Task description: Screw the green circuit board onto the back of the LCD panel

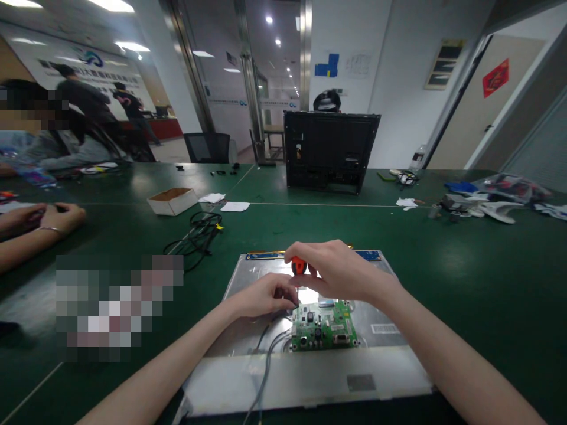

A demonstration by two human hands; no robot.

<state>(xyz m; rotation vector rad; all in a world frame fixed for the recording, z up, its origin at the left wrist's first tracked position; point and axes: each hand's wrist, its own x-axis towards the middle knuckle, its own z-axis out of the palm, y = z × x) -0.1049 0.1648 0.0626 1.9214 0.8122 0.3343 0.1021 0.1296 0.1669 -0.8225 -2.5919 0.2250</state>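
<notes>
A silver LCD panel (381, 360) lies back side up before me, with a green circuit board (325, 327) on its middle. My right hand (332, 268) grips a screwdriver (299, 265) by its red and black handle; the shaft points down at the board's upper left corner. Close to that corner is my left hand (272, 295), its fingers pinched together near the screwdriver's tip. What those fingers hold, if anything, is hidden. Grey cables (268, 366) run from the board's left side over the panel's near edge. A blue strip board (370, 255) lines the panel's far edge.
A black monitor frame (330, 150) stands upright across the green table (478, 283). Left of centre are a white box (172, 202) and tangled black cables (199, 233). Another person's hands (62, 218) are at the far left. Plastic bags and parts (500, 198) lie at right.
</notes>
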